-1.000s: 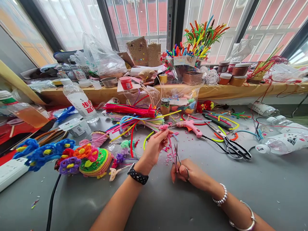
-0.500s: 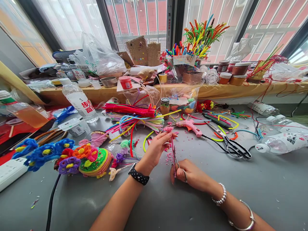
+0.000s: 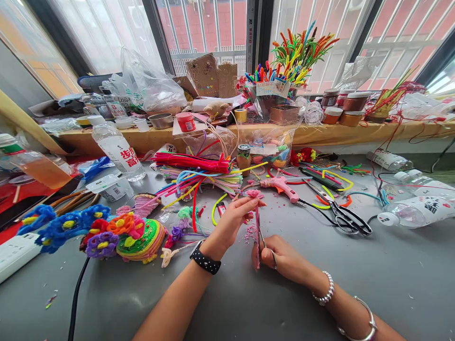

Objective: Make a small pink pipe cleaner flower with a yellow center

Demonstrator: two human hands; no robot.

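Near the middle of the table, my left hand (image 3: 232, 218) pinches a pink fuzzy piece (image 3: 254, 193) at its top, and pink strands (image 3: 257, 246) hang down from the fingers. My right hand (image 3: 279, 255) is closed on the handles of small scissors (image 3: 262, 236). Their blades point up beside the hanging strands, just below my left fingertips. Pink fuzz clippings (image 3: 250, 233) lie on the table to the left of the blades. The fingertips of my right hand behind the strands are partly hidden.
Behind my hands lie a pink glue gun (image 3: 280, 185) and a bundle of red fuzzy stems (image 3: 194, 162). Large scissors (image 3: 341, 215) rest to the right. Fuzzy flowers (image 3: 103, 241) and an upright bottle (image 3: 119, 151) stand left. Fallen bottles (image 3: 423, 210) lie far right.
The pink piece and its strands have shifted slightly right and down with my left fingers. My right hand has stayed nearly in place, with the scissors still beside the strands.
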